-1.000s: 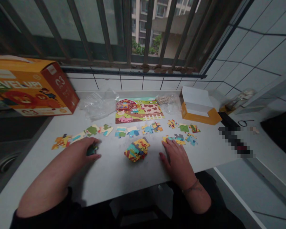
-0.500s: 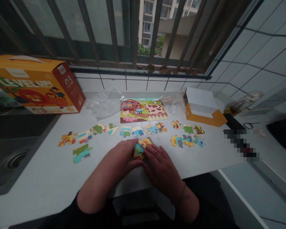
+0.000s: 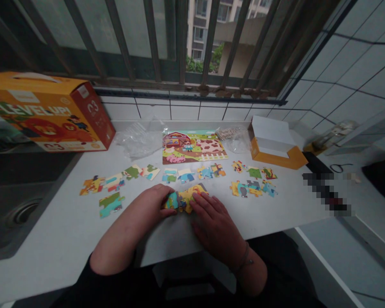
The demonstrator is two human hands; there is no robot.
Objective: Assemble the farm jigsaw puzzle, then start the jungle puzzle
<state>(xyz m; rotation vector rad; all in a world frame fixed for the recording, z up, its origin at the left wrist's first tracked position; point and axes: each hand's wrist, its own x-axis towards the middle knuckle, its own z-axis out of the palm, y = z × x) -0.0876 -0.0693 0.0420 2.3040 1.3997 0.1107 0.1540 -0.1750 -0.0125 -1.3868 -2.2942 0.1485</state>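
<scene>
My left hand (image 3: pixel 154 203) pinches a blue-green puzzle piece (image 3: pixel 172 201) between thumb and fingers, just in front of my body. To its right lies a yellow puzzle piece (image 3: pixel 186 197), with the fingers of my right hand (image 3: pixel 211 218) resting on its right side. Another piece partly shows beneath it. Several joined pieces (image 3: pixel 111 204) lie at the left, and more stand in a row behind, including blue ones (image 3: pixel 186 176). At the right is a group of pieces (image 3: pixel 254 188). The farm picture board (image 3: pixel 194 147) lies flat behind them.
An orange box (image 3: pixel 45 115) stands at the back left beside a sink (image 3: pixel 22 209). Clear plastic bags (image 3: pixel 139 139) lie near the wall. An open white and yellow box (image 3: pixel 276 143) is at the back right, with scissors (image 3: pixel 340 167) beyond.
My left hand has moved left with the blue-green piece, which has slid out from the yellow one. My right hand has stayed nearly in place.
</scene>
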